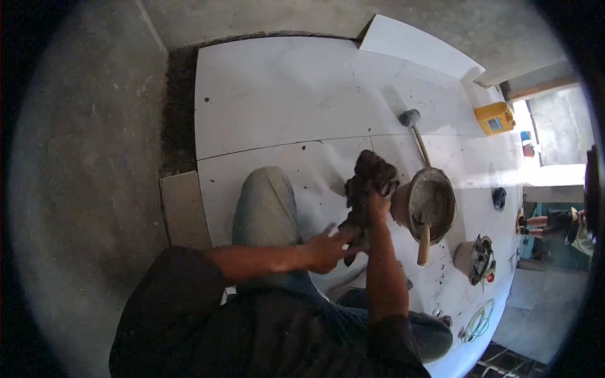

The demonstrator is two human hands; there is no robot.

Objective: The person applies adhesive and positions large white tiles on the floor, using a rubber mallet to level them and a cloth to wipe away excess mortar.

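A dark brown, crumpled rag [373,171] hangs bunched in front of me, over the white tiles. My right hand [379,205] is closed around its upper part. Against the rag's lower end lies my left hand [326,249], its fingers stretched out and slightly blurred. Just right of my right hand stands a round bucket [413,195] holding grey mortar. A wooden handle [424,244] sticks out over its near rim; the tool's other end is hidden in the mortar. Beyond the bucket, a mallet [410,118] with a grey head and long handle rests on the tiles.
Large white tiles [271,94] cover the floor, with dark crumbs scattered about. One loose tile [416,47] leans against the far wall. To the right are a yellow jerrycan [495,118], another bucket [466,258] and a coiled pale hose [480,321]. A person [558,223] stands farther right.
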